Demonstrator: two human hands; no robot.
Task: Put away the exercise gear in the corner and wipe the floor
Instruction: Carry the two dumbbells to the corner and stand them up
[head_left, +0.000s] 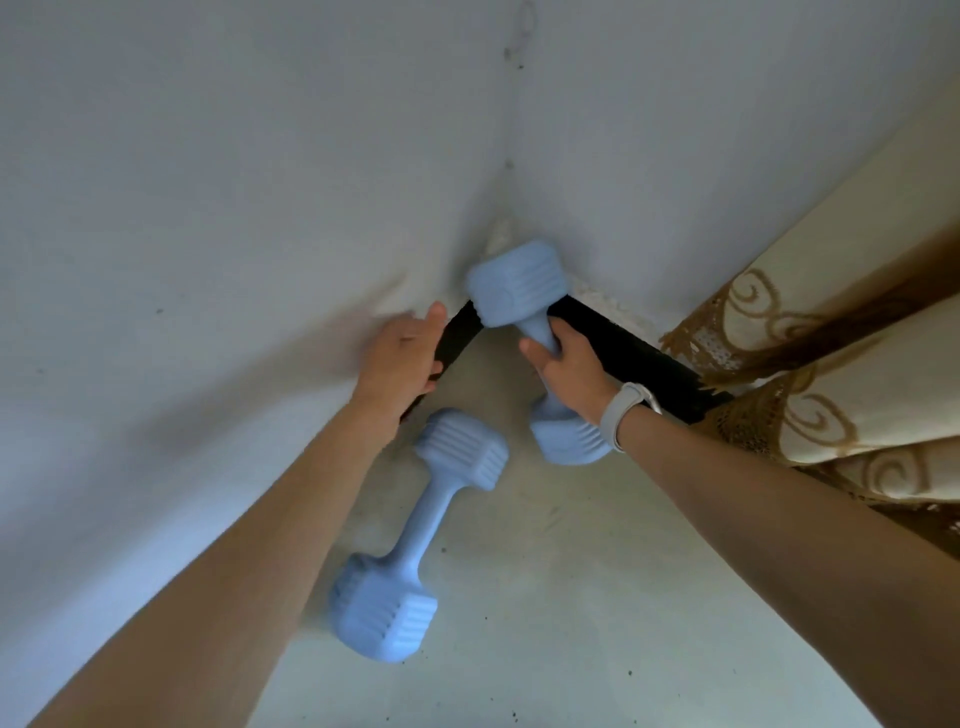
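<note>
Floor (571, 597) — pale, speckled with dark flecks, narrowing to a corner where two white walls (208, 182) meet. A black skirting (623, 353) runs along the foot of both walls. Open floor lies toward the near edge and to the right of the lower dumbbell; the corner itself is crowded.

Dumbbell one (519, 301) — light blue, ribbed heads. It stands tilted in the corner, upper head against the wall junction, lower head near the floor beside the right wall's skirting. The right hand (566, 358) grips its shaft, fingers curled round it. A pale watch (628, 410) sits on that wrist and partly covers the lower head.

Dumbbell two (410, 535) — same colour and make. It lies flat on the floor just beside the left wall, one head toward the corner, the other toward the near edge; nothing holds it. The left forearm crosses above part of it.

Left hand (405, 358) — rests against the left wall at the skirting, thumb up. Its fingers curl under at the skirting's lower edge; whether they hold anything cannot be told.

Curtain (831, 374) — cream with brown scroll trim, hanging along the right wall, cut off at the right edge — its hem covers the skirting's far end.
</note>
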